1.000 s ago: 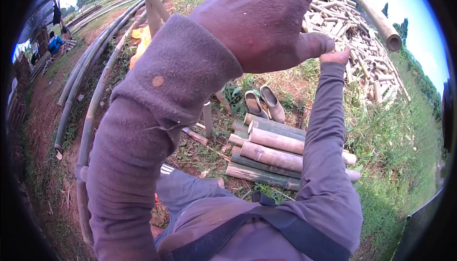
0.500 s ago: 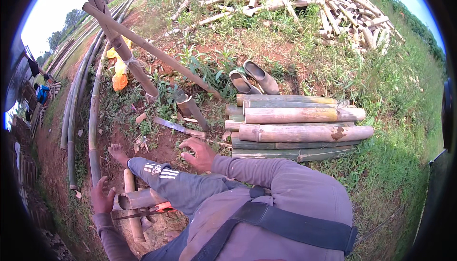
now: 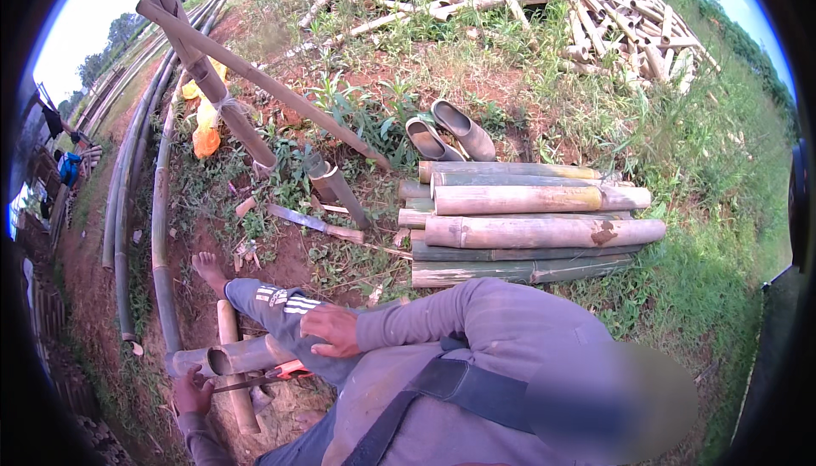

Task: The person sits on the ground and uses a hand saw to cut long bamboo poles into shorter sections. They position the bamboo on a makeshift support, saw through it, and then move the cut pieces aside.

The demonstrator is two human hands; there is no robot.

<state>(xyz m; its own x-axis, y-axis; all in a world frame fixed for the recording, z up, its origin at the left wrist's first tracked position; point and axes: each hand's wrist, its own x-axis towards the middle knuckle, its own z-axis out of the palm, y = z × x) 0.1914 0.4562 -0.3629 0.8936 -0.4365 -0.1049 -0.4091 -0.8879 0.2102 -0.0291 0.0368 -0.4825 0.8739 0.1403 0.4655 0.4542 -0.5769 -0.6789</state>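
I sit on red soil with one leg in dark striped trousers (image 3: 280, 305) stretched out and a bare foot (image 3: 206, 269) on the ground. My right hand (image 3: 330, 331) lies flat on the thigh, holding nothing. A short bamboo section (image 3: 229, 355) lies across by the leg, and a saw with an orange handle (image 3: 285, 372) lies under it. My left hand (image 3: 192, 391) is low at the left, at the saw's blade tip and beside another bamboo piece (image 3: 238, 398) on the ground. Its grip is unclear.
A stack of cut bamboo lengths (image 3: 535, 220) lies ahead on the right, with a pair of sandals (image 3: 446, 135) behind it. A leaning bamboo frame (image 3: 212, 84), a machete (image 3: 310, 222), long poles (image 3: 157, 211) at left and a scrap pile (image 3: 544, 7) at the back surround me.
Both arms were raised in front of the camera a second ago and have come down. The right hand moved from the ground onto the thigh. The left hand shifted lower.
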